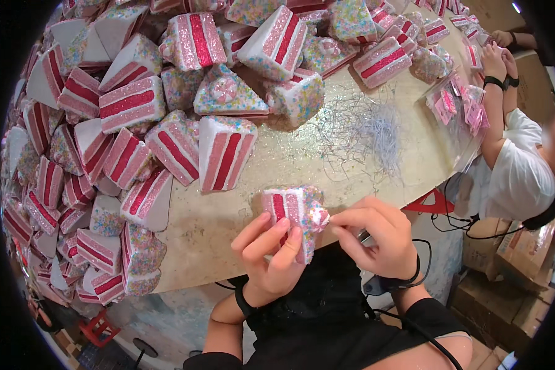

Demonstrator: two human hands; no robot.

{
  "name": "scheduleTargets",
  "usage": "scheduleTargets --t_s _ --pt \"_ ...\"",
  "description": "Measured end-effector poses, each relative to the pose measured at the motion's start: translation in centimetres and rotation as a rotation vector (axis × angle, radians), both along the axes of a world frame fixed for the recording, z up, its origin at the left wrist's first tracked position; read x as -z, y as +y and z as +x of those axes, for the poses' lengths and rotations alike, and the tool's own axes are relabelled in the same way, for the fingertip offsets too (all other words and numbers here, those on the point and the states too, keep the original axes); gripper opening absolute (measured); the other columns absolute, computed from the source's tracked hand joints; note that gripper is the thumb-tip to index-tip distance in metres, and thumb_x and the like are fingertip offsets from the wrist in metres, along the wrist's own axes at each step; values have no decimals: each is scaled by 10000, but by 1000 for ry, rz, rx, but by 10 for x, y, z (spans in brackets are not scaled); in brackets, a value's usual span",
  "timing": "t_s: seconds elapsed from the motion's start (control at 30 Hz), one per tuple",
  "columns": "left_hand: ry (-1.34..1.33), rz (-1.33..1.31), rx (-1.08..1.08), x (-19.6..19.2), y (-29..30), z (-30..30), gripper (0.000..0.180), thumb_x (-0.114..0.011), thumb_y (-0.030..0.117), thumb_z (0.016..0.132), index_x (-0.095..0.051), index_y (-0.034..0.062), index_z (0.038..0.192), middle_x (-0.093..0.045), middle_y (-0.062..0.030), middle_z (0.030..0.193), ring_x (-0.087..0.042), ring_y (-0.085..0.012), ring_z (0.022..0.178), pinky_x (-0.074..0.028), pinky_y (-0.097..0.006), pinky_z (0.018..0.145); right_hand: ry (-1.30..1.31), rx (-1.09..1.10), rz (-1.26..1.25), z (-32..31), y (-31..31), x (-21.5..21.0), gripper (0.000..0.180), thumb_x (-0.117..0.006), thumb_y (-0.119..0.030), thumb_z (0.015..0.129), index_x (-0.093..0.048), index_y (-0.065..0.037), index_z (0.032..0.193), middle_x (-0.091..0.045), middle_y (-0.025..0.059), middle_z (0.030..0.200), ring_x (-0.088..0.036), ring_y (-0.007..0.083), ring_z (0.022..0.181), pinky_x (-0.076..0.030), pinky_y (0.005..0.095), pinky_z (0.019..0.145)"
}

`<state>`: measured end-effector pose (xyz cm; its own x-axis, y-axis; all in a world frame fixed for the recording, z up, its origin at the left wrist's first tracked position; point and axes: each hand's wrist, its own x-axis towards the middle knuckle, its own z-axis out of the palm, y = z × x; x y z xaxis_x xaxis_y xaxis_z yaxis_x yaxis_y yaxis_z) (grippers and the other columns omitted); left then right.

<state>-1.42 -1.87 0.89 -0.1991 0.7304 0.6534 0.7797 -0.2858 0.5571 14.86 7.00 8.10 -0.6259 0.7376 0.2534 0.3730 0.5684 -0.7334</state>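
The left hand (268,256) grips a glittery cake slice (295,216) just above the worktop (277,166) edge — the right hand (376,237) pinches its white tip (319,217). More slices (129,105) lie piled behind.

Both hands — left hand (270,256), right hand (376,237) — hold one glittery cake-slice ornament (295,213) beside the heaped table (277,166).

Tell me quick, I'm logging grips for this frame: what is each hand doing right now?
Left hand: closed around the glittery cake slice ornament, holding it.
Right hand: fingertips pinched at the slice's top decoration; whether it grips anything cannot be told.
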Motion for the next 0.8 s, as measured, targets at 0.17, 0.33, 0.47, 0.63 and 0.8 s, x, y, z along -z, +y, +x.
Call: scheduleTargets --t_s 0.17,0.33,0.47,0.63,0.8 --pt "-54 -20 19 -3 2 0 479 -811 -36 682 -603 109 1089 -544 -80 1159 -549 -311 1078 -530 -298 761 91 -136 -288 12 10 -4 248 -707 18 821 -657 -6 1062 -663 111 843 -631 192 696 -489 278 636" --pt "-39 -2 22 -1 2 0 477 -828 -14 671 -613 107 1079 -556 -71 1148 -554 -309 1081 -522 -322 798 294 -59 -833 17 10 3 192 -709 -17 863 -658 25 1043 -688 76 887 -662 130 803 -513 264 705" --pt "-5 14 43 -1 2 0 449 -827 -8 657 -640 108 1048 -589 -48 1127 -561 -298 1076 -510 -332 836 344 12 -922 17 10 6 135 -715 -26 868 -664 31 979 -695 67 895 -664 115 829 -520 254 717" --pt "64 23 58 -1 3 1 435 -792 -55 677 -644 112 1050 -599 -48 1121 -568 -296 1066 -524 -315 825 180 36 -550 11 9 6 91 -754 -4 819 -686 14 876 -689 73 797 -661 115 724 -503 250 650" --pt "-3 8 44 -2 2 1 453 -782 -74 691 -635 121 1073 -592 -59 1132 -570 -295 1065 -534 -300 807 251 -24 -325 8 9 16 103 -769 -8 796 -704 -2 875 -698 68 780 -634 147 666 -463 263 592"
